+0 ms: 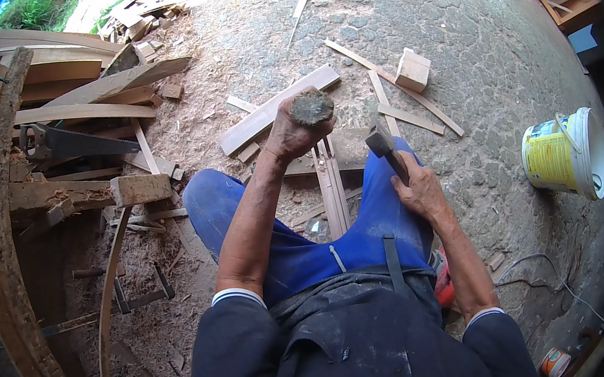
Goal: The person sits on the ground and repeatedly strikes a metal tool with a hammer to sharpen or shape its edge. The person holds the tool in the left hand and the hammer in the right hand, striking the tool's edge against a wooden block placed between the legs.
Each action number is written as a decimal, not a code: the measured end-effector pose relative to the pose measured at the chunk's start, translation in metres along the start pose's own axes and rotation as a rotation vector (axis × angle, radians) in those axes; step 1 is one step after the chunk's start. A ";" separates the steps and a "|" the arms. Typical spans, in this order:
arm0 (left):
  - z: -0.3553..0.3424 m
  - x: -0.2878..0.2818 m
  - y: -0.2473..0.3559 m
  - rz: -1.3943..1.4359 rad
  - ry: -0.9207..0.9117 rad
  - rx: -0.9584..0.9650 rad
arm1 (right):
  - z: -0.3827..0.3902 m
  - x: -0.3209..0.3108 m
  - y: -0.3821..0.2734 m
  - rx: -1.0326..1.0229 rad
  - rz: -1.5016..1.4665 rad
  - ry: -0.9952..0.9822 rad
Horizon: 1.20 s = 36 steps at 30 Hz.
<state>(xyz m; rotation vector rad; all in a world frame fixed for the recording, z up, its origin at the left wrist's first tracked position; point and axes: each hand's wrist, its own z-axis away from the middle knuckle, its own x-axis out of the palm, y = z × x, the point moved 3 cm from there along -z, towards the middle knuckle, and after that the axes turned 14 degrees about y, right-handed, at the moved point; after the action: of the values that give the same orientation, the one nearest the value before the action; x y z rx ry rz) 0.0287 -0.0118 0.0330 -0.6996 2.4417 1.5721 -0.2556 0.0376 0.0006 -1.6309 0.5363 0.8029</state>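
Note:
My left hand (293, 135) is closed around a round, rough-ended piece (311, 108) that looks like a log or a wooden mallet; its lower part is hidden. It is raised in front of my knees. My right hand (421, 189) grips a hammer (380, 141) by the handle, its dark head pointing forward over my right thigh. Below and between my legs, narrow wooden strips (333, 196) stand or lean against a board (349, 144). A pale plank (280, 107) lies on the ground just beyond my left hand.
On the left are a handsaw (82, 139), curved timbers (1, 251), a wooden beam (142, 188) and a clamp (141, 298). A wooden block (412, 70) and loose strips (415, 119) lie ahead. At right, a white bucket (553, 155) lies tipped near a cable (557, 273).

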 end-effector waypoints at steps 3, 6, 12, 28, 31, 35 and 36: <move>0.011 0.008 -0.001 -0.049 0.007 -0.080 | -0.007 -0.017 -0.030 -0.054 -0.158 0.061; 0.016 0.011 -0.013 0.127 0.043 -0.199 | -0.014 -0.046 -0.077 -0.393 -0.196 0.242; 0.025 0.007 -0.019 -0.076 0.044 0.174 | -0.027 -0.050 -0.135 -0.530 0.263 0.071; 0.040 0.024 -0.017 0.106 0.287 -0.082 | -0.039 -0.141 -0.194 -0.881 -0.162 0.536; 0.055 0.028 -0.003 0.178 0.329 -0.213 | -0.030 -0.042 -0.150 -0.309 0.217 -0.180; 0.064 0.029 0.027 -0.148 0.545 0.189 | -0.009 -0.030 -0.113 -0.472 0.109 -0.020; 0.060 0.031 0.022 -0.152 0.596 0.225 | -0.016 -0.035 -0.121 -0.490 0.102 0.016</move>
<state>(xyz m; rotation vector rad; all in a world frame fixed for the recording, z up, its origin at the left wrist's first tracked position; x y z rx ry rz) -0.0164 0.0399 0.0135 -1.4347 2.8049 1.1178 -0.1880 0.0455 0.1078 -2.0704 0.4578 1.0556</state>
